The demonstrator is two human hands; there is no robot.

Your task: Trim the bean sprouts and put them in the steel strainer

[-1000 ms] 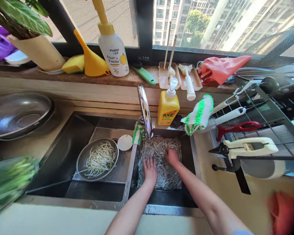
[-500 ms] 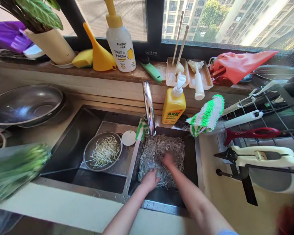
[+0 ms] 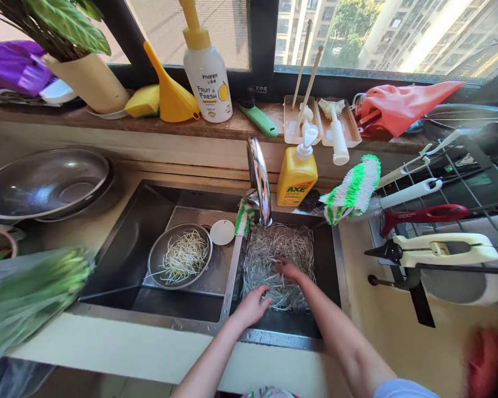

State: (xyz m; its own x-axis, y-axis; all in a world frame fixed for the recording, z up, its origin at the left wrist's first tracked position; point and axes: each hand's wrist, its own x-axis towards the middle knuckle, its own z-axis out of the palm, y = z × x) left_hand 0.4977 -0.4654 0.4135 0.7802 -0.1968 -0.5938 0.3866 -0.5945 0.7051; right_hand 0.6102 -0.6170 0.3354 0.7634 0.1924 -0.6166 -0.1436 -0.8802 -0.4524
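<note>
Thin, pale bean sprouts (image 3: 280, 243) lie in water and fill much of the right sink basin (image 3: 330, 265). Over their middle is my right hand (image 3: 288, 269), fingers apart and pointing down to the left, close to the water. My left hand (image 3: 253, 307) hovers at the near left edge of the sprouts with its fingers loosely apart and holds nothing. In the left basin, a round metal strainer (image 3: 153, 265) carries a heap of white sprouts (image 3: 185, 255). The chrome faucet (image 3: 260, 177) curves over the far side of the right basin.
A yellow dish soap bottle (image 3: 296, 177) stands behind the faucet, beside a green-and-white cloth (image 3: 352, 190). Right of the sink are a wire rack (image 3: 477, 166) and cream-handled shears (image 3: 448, 249). On the left are a wok (image 3: 45, 185) and bagged green vegetables (image 3: 37, 293).
My right hand has lifted a little out of the sprouts, and its fingers now show. The left hand has drawn slightly back toward the near edge. The camera view has shifted slightly.
</note>
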